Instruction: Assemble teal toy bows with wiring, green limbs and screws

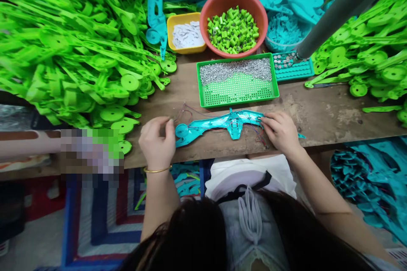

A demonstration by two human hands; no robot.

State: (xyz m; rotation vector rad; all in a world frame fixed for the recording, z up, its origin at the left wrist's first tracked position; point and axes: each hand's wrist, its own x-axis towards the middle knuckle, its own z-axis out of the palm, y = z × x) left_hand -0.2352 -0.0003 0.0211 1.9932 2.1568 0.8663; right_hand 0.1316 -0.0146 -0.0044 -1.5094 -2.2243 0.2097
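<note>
A long turquoise plastic half-shell (210, 123), shaped like a toy bow, lies with its hollow side up on the wooden bench. Thin red and dark wires (197, 112) run along it and loop beyond its left part. My left hand (158, 140), with a gold bangle at the wrist, is closed in a pinch beside the shell's round left end; a thin wire seems to reach its fingertips. At the shell's right end, my right hand (281, 130) pinches the tip, where a small dark and silvery piece shows. More wires hang below those fingers.
Behind the shell stands a green tray (238, 103) of screws. Past it are a yellow box (186, 50) of white pieces, a red bowl (233, 53) of green parts and a teal tray (295, 74) with small round pieces. Green plastic parts (79, 51) heap up left. Another person's arm (30, 142) reaches in.
</note>
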